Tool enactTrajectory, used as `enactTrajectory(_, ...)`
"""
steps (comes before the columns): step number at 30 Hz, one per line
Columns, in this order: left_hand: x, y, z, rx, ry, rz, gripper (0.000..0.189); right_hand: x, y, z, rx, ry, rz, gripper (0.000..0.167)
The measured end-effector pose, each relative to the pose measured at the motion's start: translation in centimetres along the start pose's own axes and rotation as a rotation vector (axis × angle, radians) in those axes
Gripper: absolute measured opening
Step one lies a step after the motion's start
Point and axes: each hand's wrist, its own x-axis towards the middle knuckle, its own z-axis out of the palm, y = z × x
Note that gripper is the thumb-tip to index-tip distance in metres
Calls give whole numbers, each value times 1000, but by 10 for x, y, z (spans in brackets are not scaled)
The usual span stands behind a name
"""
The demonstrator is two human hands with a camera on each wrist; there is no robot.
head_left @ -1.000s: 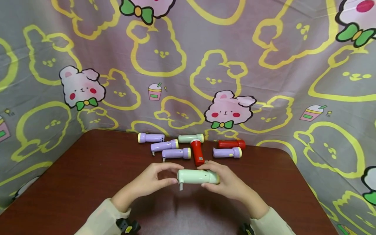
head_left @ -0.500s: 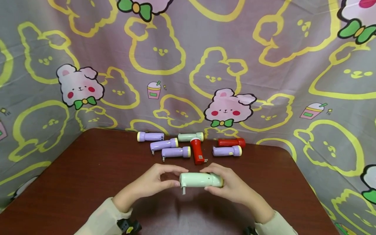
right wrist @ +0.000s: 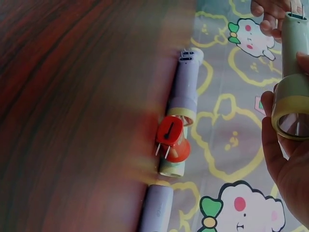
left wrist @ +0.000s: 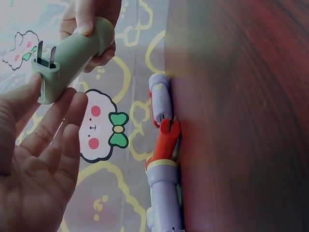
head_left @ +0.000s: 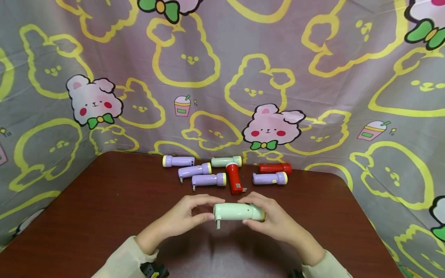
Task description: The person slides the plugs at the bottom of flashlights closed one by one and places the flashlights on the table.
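Observation:
A pale green flashlight (head_left: 233, 211) is held up level over the near middle of the table. Its two-pronged plug (left wrist: 47, 54) is folded out at the left end and points down in the head view. My right hand (head_left: 269, 216) grips the wider lamp end, where a yellow rim surrounds the lens (right wrist: 295, 123). At the plug end, my left hand (head_left: 184, 216) pinches the body between thumb and fingertips. The right palm hides part of the lamp end in the head view.
Behind the hands lie several purple flashlights (head_left: 208, 180), another green flashlight (head_left: 224, 161) and two red ones, one upright-looking red flashlight (head_left: 234, 178) pointing toward me. A patterned curtain (head_left: 215, 88) hangs at the back edge of the brown table (head_left: 104, 208).
Both hands and the green flashlight have shifted slightly right and toward me. During the last half second they hardly move. The flashlights on the table stay where they lay.

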Motion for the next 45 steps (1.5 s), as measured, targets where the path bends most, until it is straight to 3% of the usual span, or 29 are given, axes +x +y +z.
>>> enactTrajectory(14, 4, 2, 2, 59, 41, 27, 34, 1, 1, -3, 20, 4, 39, 40)
enactTrajectory(18, 5, 2, 1, 64, 44, 46, 34, 0, 2, -4, 25, 11, 5, 40)
enactTrajectory(23, 5, 1, 0, 42, 48, 69, 33, 0, 1, -4, 27, 14, -32, 41)
enactTrajectory(29, 5, 1, 0, 15, 40, 58, 34, -1, -1, -4, 31, 11, -14, 44)
enactTrajectory(38, 5, 1, 0, -27, 37, 96, 32, -2, 0, -4, 47, -6, 7, 40)
enactTrajectory(45, 6, 2, -1, -40, 33, 74, 30, -3, 1, -2, 53, -6, 5, 41)
